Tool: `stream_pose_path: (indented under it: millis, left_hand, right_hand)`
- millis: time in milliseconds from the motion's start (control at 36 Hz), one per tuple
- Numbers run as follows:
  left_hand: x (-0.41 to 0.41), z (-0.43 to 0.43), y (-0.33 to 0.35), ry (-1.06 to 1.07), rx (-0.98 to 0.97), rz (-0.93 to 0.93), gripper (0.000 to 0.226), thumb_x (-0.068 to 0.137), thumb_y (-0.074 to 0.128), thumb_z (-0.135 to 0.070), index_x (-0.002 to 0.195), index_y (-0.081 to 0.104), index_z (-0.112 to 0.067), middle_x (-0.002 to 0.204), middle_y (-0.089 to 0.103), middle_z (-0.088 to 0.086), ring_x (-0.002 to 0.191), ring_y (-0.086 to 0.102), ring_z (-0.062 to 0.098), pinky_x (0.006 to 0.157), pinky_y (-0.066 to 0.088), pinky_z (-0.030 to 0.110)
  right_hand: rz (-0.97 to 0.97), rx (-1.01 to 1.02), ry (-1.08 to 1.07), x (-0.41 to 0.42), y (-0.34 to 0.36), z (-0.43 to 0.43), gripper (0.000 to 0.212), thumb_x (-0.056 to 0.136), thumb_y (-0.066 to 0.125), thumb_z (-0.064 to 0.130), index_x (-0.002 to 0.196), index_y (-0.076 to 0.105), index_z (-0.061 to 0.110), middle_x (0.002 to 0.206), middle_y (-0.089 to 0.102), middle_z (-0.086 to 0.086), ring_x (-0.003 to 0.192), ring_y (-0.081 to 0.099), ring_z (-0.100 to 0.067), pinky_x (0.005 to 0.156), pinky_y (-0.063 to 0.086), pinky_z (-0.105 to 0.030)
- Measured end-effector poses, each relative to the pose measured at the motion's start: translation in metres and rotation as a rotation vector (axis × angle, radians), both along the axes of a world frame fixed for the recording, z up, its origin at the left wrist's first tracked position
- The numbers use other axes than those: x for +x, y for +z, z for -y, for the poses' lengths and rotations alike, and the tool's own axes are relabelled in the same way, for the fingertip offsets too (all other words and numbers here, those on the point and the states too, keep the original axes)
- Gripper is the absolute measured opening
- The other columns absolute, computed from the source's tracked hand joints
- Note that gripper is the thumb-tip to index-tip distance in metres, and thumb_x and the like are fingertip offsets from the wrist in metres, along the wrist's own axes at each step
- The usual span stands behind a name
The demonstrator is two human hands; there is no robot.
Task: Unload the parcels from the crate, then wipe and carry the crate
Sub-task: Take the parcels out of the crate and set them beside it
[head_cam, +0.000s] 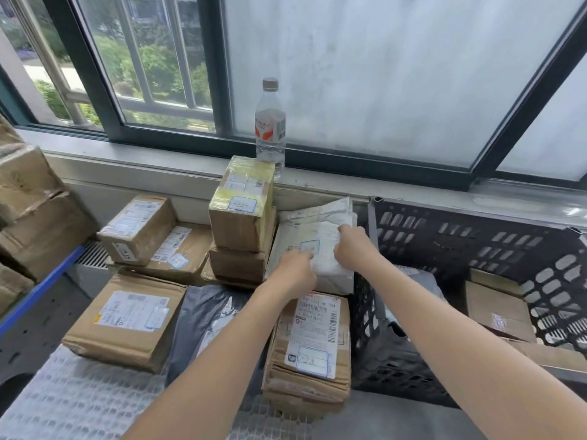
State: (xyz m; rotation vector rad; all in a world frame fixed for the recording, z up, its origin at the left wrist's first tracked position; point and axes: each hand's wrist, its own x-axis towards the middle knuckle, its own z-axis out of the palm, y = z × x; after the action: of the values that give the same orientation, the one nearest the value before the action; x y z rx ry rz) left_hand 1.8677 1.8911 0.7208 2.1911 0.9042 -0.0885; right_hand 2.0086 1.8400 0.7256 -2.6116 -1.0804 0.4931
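A white soft parcel (317, 231) leans against the wall under the window sill, between a stack of cardboard boxes and the black crate (444, 246). My left hand (297, 269) grips its lower left part and my right hand (351, 246) holds its right edge. The crate on the right still holds a brown box (498, 308), a grey bag (413, 274) and another flat box (552, 355). Unloaded parcels lie left of the crate: a labelled box (313, 341), a grey poly bag (206, 312), and several brown boxes (127, 319).
A water bottle (270, 122) stands on the window sill (413, 188) just behind the tall box stack (243, 204). Large cardboard boxes (31, 198) sit at the far left. Bubble wrap (79, 401) covers the near surface. A blue rail (41, 287) runs along the left.
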Motion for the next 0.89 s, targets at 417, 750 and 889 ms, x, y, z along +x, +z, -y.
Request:
stream_pose_path:
  millis: [417,750,889]
  left_hand:
    - [0.048,0.035,0.039,0.050,0.229,0.396,0.059,0.095,0.047,-0.008,0.151,0.030,-0.014,0.153,0.032,0.006,0.141,0.029,0.022,0.113,0.025,0.032]
    - [0.125,0.118,0.033,-0.129,0.215,0.369,0.055,0.093,0.050,-0.007,0.147,0.037,-0.011,0.146,0.040,0.012,0.136,0.035,0.026,0.111,0.033,0.035]
    - [0.140,0.134,0.013,-0.174,0.147,0.109,0.051,0.097,0.045,-0.013,0.147,0.035,-0.015,0.146,0.036,0.012,0.129,0.040,0.028,0.101,0.042,0.039]
  right_hand:
    - [0.089,0.373,0.052,0.033,0.040,0.074,0.043,0.097,0.048,0.017,0.140,0.045,0.014,0.137,0.045,-0.008,0.115,0.053,-0.024,0.095,0.045,-0.035]
    - [0.027,-0.227,0.132,0.107,-0.010,0.164,0.054,0.097,0.054,0.037,0.143,0.039,0.012,0.134,0.050,-0.014,0.105,0.058,-0.027,0.078,0.046,-0.031]
    - [-0.194,-0.491,0.110,0.123,-0.031,0.185,0.062,0.096,0.056,0.043,0.144,0.036,0.008,0.126,0.056,-0.010,0.105,0.061,-0.026,0.086,0.056,-0.037]
